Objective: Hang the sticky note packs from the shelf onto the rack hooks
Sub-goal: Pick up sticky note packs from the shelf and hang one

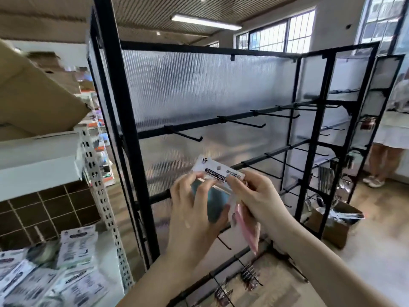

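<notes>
Seen from the head camera, a person's two hands meet in front of a black rack (124, 120) backed with ribbed translucent panels, both gripping sticky note packs. The left hand (192, 209) curls its fingers around a blue pack (210, 200), whose white header card reading "STICKY NOTE" tilts up toward the rack hooks. The right hand (254, 196) pinches that card at its right end and also holds a pink pack (247, 229), which hangs down below the palm. The blue pack sits level with the rack's lower rail, near but not on any hook; the top rail's hooks (183, 134) jut out bare above the hands. At lower left, more sticky note packs (73, 267) lie in a loose, overlapping spread on a white shelf (108, 262), well apart from the hands. A brown cardboard box (33, 96) rests on the shelf level above. Low on the rack, small dark items (250, 275) hang from the bottom hooks. On the wood floor at right, an open cardboard box (332, 227) stands behind the rack, and a person in a white skirt (391, 129) stands at the far right edge.
</notes>
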